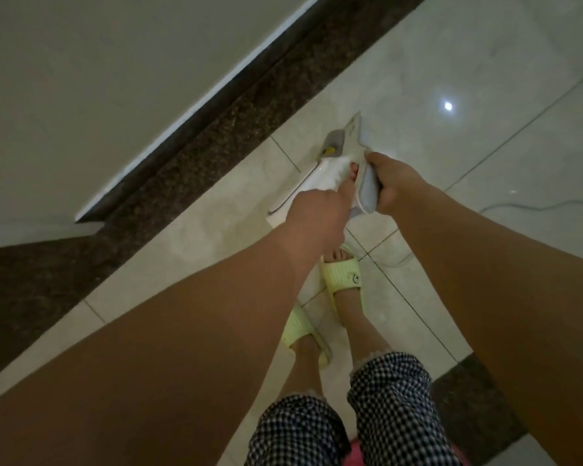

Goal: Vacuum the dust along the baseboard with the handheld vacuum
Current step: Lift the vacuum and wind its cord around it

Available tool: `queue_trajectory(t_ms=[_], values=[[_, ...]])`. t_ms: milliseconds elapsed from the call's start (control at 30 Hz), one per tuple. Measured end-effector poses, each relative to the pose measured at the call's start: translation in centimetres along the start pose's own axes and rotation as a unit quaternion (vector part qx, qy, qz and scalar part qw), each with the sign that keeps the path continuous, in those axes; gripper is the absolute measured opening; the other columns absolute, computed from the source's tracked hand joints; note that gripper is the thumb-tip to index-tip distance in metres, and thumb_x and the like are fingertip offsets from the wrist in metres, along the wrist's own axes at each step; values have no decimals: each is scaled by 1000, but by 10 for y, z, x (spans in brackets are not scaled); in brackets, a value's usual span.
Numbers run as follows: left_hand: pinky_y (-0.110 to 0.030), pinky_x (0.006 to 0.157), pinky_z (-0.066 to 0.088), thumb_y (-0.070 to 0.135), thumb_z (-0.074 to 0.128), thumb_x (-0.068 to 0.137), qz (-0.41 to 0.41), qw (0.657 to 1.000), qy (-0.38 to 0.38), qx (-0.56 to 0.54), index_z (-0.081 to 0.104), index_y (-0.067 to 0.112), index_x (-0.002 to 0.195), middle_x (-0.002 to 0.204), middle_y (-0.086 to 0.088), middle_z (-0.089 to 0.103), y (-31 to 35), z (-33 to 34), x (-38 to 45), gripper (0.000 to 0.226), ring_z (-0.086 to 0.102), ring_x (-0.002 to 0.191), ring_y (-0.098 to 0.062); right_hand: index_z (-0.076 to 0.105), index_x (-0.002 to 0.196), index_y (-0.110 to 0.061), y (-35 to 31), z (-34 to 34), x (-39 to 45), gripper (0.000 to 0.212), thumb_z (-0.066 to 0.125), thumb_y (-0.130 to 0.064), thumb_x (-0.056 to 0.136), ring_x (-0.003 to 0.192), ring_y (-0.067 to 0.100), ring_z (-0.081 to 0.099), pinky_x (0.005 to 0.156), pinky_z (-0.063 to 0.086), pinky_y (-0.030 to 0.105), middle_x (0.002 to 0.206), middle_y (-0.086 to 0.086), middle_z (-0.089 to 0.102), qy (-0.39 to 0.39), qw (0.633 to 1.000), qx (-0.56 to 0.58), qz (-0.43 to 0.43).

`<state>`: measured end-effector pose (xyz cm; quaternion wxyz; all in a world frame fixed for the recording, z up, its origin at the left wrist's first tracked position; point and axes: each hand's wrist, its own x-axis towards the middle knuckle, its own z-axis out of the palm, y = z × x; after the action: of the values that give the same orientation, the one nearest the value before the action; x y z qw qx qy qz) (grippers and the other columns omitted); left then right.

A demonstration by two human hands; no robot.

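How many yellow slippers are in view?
2. One slipper is on the forward foot, on the tile floor just below the hands; the other slipper is nearer the checked trousers, partly hidden by the left forearm.

- One handheld vacuum (330, 163), white and grey, centre of the frame.
- Two hands: left hand (312, 215) and right hand (392, 183), both at the vacuum.
- Two yellow-green slippers: one (342, 275) just below centre, one (298, 327) lower and to its left.
- One white cord (519, 207) on the floor, right side of the frame.
- One dark speckled baseboard strip (236, 105), running from lower left to top centre.
- One bright light reflection (448, 105) on the tiles, upper right.
- Two checked trouser legs (389, 398), bottom centre.
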<state>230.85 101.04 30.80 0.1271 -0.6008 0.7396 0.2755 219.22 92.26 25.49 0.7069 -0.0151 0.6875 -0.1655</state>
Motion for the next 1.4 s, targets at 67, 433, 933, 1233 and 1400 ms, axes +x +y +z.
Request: queue_trajectory(t_ms=[67, 433, 933, 1233, 1400], values=[[-32, 61, 34, 21, 59, 87, 4, 1000, 0, 2, 26, 10, 143, 106, -8, 62, 1, -5, 15, 67, 62, 89, -28, 65, 93, -8, -8, -5, -1, 20, 56, -25, 97, 69, 15, 62, 56, 54, 26, 83, 6, 66, -2, 1000, 10, -16], [-37, 87, 49, 18, 67, 82, -90, 912, -30, -398, 35, 14, 132, 112, -3, 57, 36, -66, 91, 59, 58, 100, -24, 58, 121, -4, -90, -33, -27, 35, 59, -28, 94, 79, 23, 69, 61, 56, 30, 103, 14, 66, -52, 989, 77, -111], [-44, 99, 46, 65, 34, 93, -253, 823, -4, -509, 51, 15, 133, 119, -10, 61, 96, -221, 231, 67, 60, 105, -31, 57, 116, -14, -159, -84, -65, 23, 51, -26, 97, 73, 12, 47, 73, 43, 28, 108, 5, 50, 123, 986, -49, -98], [-43, 97, 48, 49, 50, 94, -251, 829, -51, -497, 51, 13, 129, 113, -13, 59, 117, -267, 279, 50, 59, 102, -30, 51, 108, -3, -190, -57, -49, 15, 51, -11, 96, 103, 26, 61, 84, 54, 38, 104, 14, 55, 33, 898, 434, 60], [-42, 91, 52, 51, 42, 97, -203, 864, -68, -455, 56, 12, 123, 109, -11, 62, 106, -274, 290, 48, 62, 95, -28, 57, 74, -10, -233, -68, -36, 21, 52, -7, 94, 48, 5, 47, 52, 42, 18, 59, -1, 53, 133, 896, 423, -16]])
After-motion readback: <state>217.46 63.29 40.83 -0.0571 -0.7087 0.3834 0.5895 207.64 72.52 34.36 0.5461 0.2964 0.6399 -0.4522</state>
